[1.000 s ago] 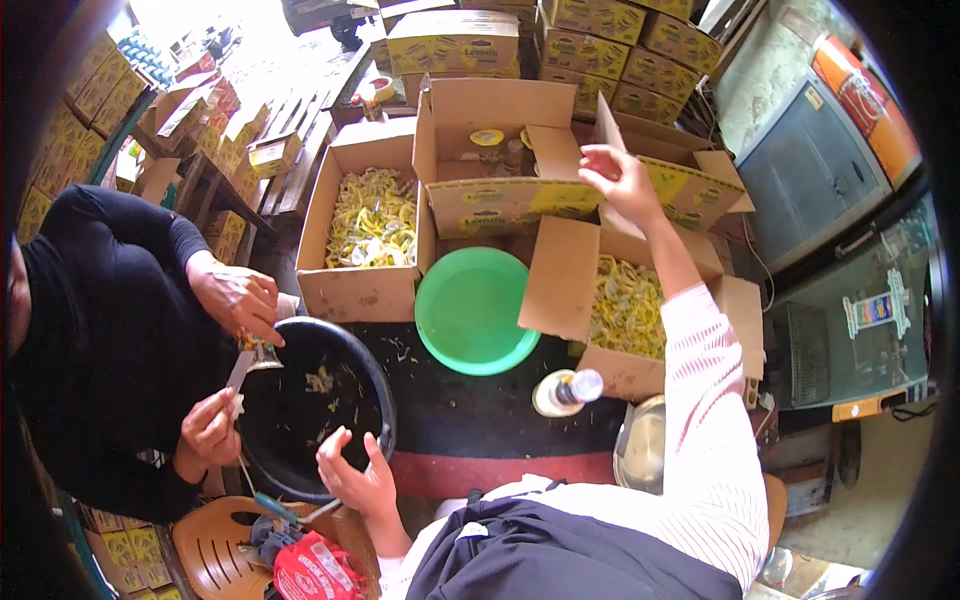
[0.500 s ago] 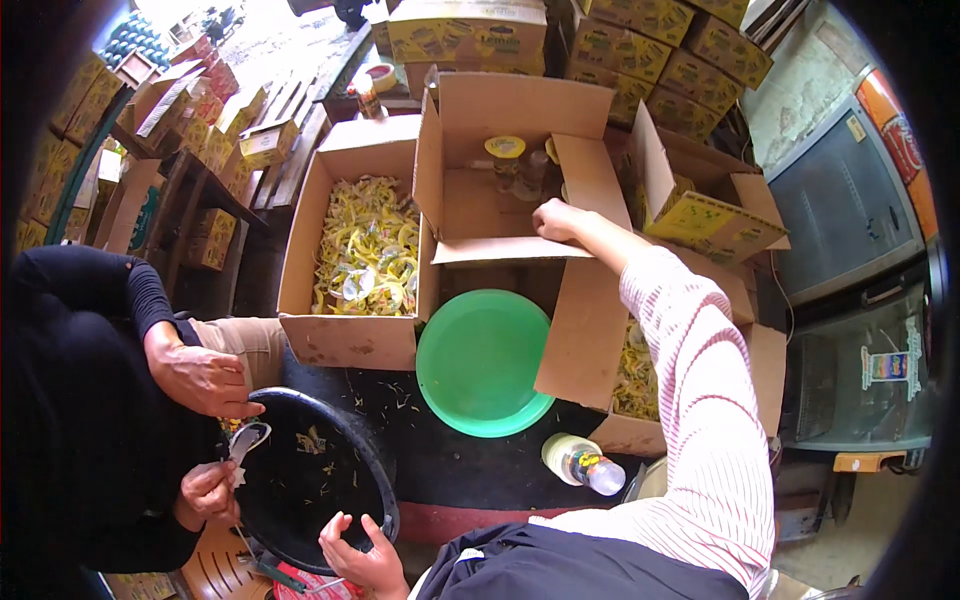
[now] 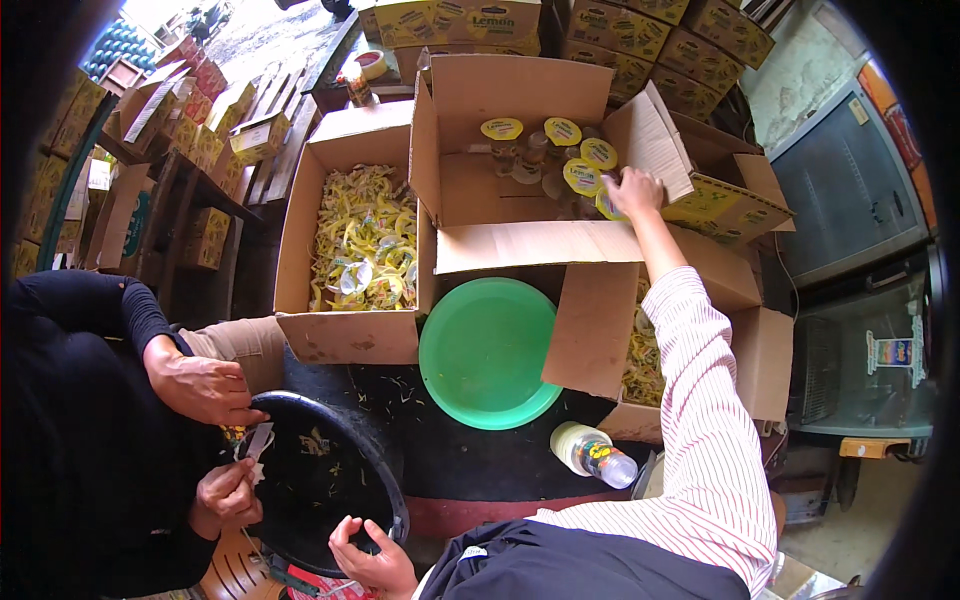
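My right hand (image 3: 640,192) reaches into the open carton (image 3: 540,245), its curled fingers on the rim of a yellow-lidded cup (image 3: 606,206) by the right flap (image 3: 655,145). How deep the grip goes is hidden. Several clear cups with yellow lids, such as this cup (image 3: 502,129), stand in the carton. My left hand (image 3: 375,562) is low in front of me, loosely curled with thumb and fingers apart, holding nothing. It is beside a black tub (image 3: 385,470) with peel scraps in it.
A co-worker's hands (image 3: 205,388) hold a small pale strip over the tub's left side. A carton of yellow peels (image 3: 365,235), a green basin (image 3: 490,355), a lying bottle (image 3: 595,455) and a second peel carton (image 3: 590,335) surround the work. Yellow boxes (image 3: 610,30) are stacked behind.
My right hand has moved right and slightly up along the carton. The inward-leaning right flap now stands outward, uncovering more lidded cups. My left hand stays low with its fingers apart.
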`<move>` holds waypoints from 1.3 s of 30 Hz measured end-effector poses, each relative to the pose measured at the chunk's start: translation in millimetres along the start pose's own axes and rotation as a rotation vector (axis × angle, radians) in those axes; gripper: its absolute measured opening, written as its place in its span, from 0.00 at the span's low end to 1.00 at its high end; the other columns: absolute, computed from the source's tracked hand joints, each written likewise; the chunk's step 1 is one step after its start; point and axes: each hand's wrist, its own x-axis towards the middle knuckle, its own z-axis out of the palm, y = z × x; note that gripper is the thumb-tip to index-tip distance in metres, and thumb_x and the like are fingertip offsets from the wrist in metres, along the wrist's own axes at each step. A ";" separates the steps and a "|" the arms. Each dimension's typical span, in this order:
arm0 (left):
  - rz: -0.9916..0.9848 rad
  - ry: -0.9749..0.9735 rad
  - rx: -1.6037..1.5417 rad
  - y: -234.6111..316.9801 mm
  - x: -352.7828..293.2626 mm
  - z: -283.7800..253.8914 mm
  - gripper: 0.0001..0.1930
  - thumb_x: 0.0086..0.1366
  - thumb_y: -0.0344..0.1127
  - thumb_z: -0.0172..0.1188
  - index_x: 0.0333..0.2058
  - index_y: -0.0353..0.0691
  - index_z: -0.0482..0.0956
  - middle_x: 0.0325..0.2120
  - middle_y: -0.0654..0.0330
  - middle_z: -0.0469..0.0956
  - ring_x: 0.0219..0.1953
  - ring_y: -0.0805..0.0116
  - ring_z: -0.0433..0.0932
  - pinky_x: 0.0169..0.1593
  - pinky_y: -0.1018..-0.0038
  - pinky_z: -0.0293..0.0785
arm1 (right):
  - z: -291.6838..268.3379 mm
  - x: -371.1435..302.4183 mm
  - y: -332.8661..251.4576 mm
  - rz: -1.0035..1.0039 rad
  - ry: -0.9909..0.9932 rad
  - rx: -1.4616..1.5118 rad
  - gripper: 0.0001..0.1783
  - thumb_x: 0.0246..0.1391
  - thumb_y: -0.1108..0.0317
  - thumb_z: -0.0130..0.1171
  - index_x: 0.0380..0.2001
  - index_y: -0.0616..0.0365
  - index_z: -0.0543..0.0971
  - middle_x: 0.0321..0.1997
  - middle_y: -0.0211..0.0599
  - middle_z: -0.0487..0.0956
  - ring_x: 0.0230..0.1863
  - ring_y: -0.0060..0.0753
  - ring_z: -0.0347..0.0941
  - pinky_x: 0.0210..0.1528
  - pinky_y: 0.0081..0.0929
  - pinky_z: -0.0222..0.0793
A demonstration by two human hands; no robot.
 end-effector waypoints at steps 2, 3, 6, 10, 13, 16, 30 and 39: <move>-0.007 0.008 -0.002 0.0 0.3 -0.6 0.09 0.56 0.30 0.54 0.36 0.37 0.69 0.27 0.57 0.71 0.30 0.63 0.70 0.38 0.69 0.66 | -7.6 -5.6 -11.5 -0.016 -0.184 -0.143 0.50 0.34 0.25 0.48 0.48 0.59 0.72 0.53 0.42 0.68 0.60 0.39 0.56 0.61 0.37 0.45; 0.003 -0.003 0.008 -3.0 -0.5 -0.9 0.09 0.56 0.30 0.54 0.36 0.37 0.69 0.27 0.57 0.71 0.30 0.63 0.70 0.38 0.69 0.66 | -8.1 -5.9 -12.7 -0.010 -0.202 -0.123 0.50 0.32 0.26 0.50 0.48 0.58 0.72 0.54 0.42 0.68 0.60 0.39 0.55 0.62 0.37 0.44; 0.040 -0.027 0.026 -10.4 0.3 0.6 0.09 0.56 0.30 0.55 0.36 0.37 0.70 0.27 0.58 0.71 0.30 0.63 0.71 0.38 0.69 0.66 | -11.1 -3.1 -6.6 -0.020 -0.275 -0.109 0.49 0.29 0.30 0.57 0.49 0.58 0.71 0.56 0.40 0.67 0.62 0.38 0.53 0.62 0.37 0.44; 0.055 -0.042 0.039 -11.7 0.5 -0.5 0.09 0.55 0.30 0.55 0.36 0.37 0.70 0.27 0.58 0.71 0.31 0.63 0.71 0.39 0.69 0.66 | -8.3 -3.2 -5.8 -0.099 -0.292 -0.165 0.47 0.25 0.42 0.66 0.51 0.57 0.69 0.56 0.40 0.67 0.62 0.38 0.52 0.63 0.38 0.44; 0.065 -0.039 0.037 -11.7 0.8 -1.4 0.10 0.54 0.30 0.56 0.36 0.38 0.70 0.27 0.58 0.71 0.31 0.62 0.71 0.39 0.68 0.66 | -3.7 -2.4 -5.7 -0.092 -0.282 -0.132 0.47 0.25 0.50 0.67 0.52 0.58 0.65 0.55 0.40 0.67 0.61 0.40 0.54 0.63 0.42 0.45; 0.068 -0.018 0.017 -10.4 1.2 -0.6 0.10 0.54 0.32 0.56 0.35 0.38 0.70 0.26 0.59 0.72 0.31 0.61 0.71 0.37 0.66 0.66 | -13.8 6.9 -0.9 -0.078 -0.318 -0.128 0.48 0.24 0.52 0.68 0.52 0.60 0.63 0.55 0.44 0.67 0.61 0.42 0.54 0.62 0.46 0.47; 0.211 0.033 -0.201 -17.5 -4.7 -6.1 0.21 0.49 0.33 0.61 0.42 0.39 0.66 0.32 0.58 0.72 0.36 0.58 0.72 0.42 0.65 0.65 | -237.0 -151.6 -15.9 -0.701 0.493 0.549 0.36 0.24 0.67 0.66 0.45 0.60 0.70 0.38 0.43 0.70 0.43 0.44 0.68 0.49 0.32 0.64; 0.592 -0.293 -0.947 36.8 -14.9 -40.8 0.46 0.35 0.34 0.72 0.54 0.38 0.55 0.49 0.55 0.63 0.53 0.63 0.62 0.53 0.66 0.59 | -274.0 -372.5 -47.2 -1.096 0.086 0.574 0.44 0.25 0.56 0.69 0.52 0.55 0.66 0.38 0.45 0.74 0.40 0.45 0.71 0.44 0.36 0.67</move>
